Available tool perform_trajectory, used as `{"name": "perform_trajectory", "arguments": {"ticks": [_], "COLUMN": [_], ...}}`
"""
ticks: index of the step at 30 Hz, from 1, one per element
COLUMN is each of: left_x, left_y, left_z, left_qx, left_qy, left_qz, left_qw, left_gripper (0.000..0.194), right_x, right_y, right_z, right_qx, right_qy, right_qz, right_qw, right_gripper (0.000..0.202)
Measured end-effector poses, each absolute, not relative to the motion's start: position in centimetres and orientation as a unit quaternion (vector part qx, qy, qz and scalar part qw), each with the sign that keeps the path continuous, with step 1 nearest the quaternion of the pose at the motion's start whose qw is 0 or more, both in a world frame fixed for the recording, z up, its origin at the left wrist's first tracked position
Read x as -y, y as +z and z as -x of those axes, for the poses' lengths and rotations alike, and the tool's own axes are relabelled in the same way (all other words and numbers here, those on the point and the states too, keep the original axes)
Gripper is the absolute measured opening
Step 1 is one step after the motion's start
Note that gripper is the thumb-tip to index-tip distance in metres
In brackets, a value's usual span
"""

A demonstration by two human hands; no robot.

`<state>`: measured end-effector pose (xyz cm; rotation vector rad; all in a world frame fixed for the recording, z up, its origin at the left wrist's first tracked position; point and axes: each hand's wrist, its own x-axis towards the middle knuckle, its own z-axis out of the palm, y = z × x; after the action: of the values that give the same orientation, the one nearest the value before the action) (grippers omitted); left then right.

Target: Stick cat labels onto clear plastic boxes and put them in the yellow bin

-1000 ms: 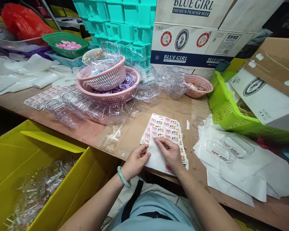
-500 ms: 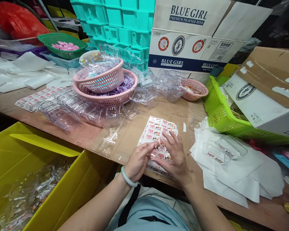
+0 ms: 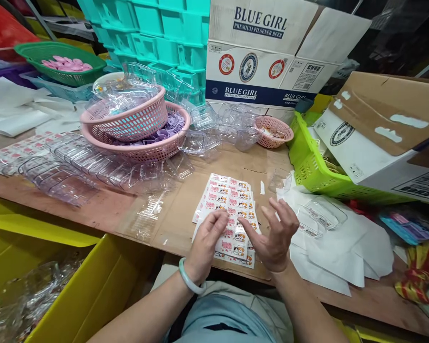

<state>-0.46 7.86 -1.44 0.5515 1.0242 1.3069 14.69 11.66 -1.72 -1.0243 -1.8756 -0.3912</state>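
A stack of sticker sheets (image 3: 231,194), printed with cartoon cats and pink lettering, lies on flattened cardboard (image 3: 186,195). Over its left side is my left hand (image 3: 204,243), thumb and fingertips pressed together. Whatever may be in that pinch is hidden. My right hand (image 3: 273,238) is held above the stack's right edge with its fingers spread, and I see nothing in it. To the right, clear plastic covers (image 3: 325,214) bearing similar stickers rest on white backing papers (image 3: 343,252).
Pink baskets (image 3: 136,150) with purple parts and clear pieces stand behind a row of clear plastic shells (image 3: 78,162). A green crate (image 3: 307,162) holds a carton (image 3: 379,124) at right. A yellow box (image 3: 71,290) sits lower left. Turquoise crates (image 3: 150,43) are stacked behind.
My right hand has moved right, away from my left hand, and its fingers have lifted off the sheets. My left hand stays pinched. The camera view has turned slightly right.
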Motion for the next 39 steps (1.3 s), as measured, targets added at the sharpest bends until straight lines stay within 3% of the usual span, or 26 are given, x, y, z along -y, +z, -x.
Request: {"name": "perform_trajectory", "arguments": {"ticks": [2,4,8,11,13,15,17,20,23,25,28,32,35,39], "left_x": [-7.8,-8.1,-9.0,-9.5,-9.7,-9.9,-9.9,-9.8,-9.6,-9.7,-10.4,-12.2,-13.3,-12.8], "left_y": [-1.8,-2.3,-2.7,-2.6,-2.9,-3.6,-4.6,-5.5,-5.1,-4.5,-3.3,-1.5,-0.3,-0.6], "left_z": [0.5,0.6,1.3,1.7,1.8,1.9,2.0,2.0,1.8,1.6,1.3,1.2,1.7,2.7], "left_qx": [-0.431,-0.430,-0.441,-0.442,-0.467,-0.501,-0.510,-0.494,-0.496,-0.495,-0.474,-0.413,-0.374,-0.338], "left_qy": [0.542,0.549,0.567,0.526,0.513,0.523,0.515,0.479,0.503,0.517,0.501,0.514,0.496,0.477], "left_qz": [-0.251,-0.223,-0.224,-0.333,-0.395,-0.451,-0.524,-0.606,-0.597,-0.568,-0.483,-0.290,-0.191,-0.199], "left_qw": [0.676,0.682,0.659,0.646,0.602,0.521,0.447,0.399,0.380,0.407,0.539,0.693,0.760,0.787], "left_gripper": [0.026,0.023,0.017,0.019,0.027,0.043,0.048,0.039,0.034,0.029,0.028,0.046,0.057,0.045], "right_x": [-11.6,-11.4,-11.3,-12.3,-13.9,-16.1,-18.8,-23.1,-26.6,-28.1,-28.3,-24.7,-20.3,-15.4], "right_y": [-2.3,-2.9,-3.3,-2.7,-2.1,-1.6,-1.4,-1.5,-2.0,-2.2,-2.1,-2.4,-3.2,-3.6], "right_z": [-14.7,-14.7,-14.7,-15.3,-16.4,-17.9,-19.7,-22.1,-23.7,-24.2,-23.8,-20.4,-17.6,-15.4], "right_qx": [0.789,0.825,0.786,0.678,0.632,0.609,0.605,0.638,0.621,0.592,0.613,0.777,0.862,0.882], "right_qy": [-0.195,-0.156,0.144,0.427,0.486,0.389,0.205,0.041,0.036,0.041,0.040,-0.086,-0.140,-0.048], "right_qz": [0.385,0.357,0.425,0.465,0.482,0.544,0.613,0.662,0.706,0.745,0.746,0.536,0.326,0.223], "right_qw": [0.437,0.410,0.426,0.375,0.363,0.426,0.466,0.392,0.339,0.305,0.255,0.319,0.363,0.412], "right_gripper": [0.062,0.064,0.080,0.041,0.030,0.032,0.042,0.086,0.108,0.103,0.080,0.057,0.056,0.068]}}
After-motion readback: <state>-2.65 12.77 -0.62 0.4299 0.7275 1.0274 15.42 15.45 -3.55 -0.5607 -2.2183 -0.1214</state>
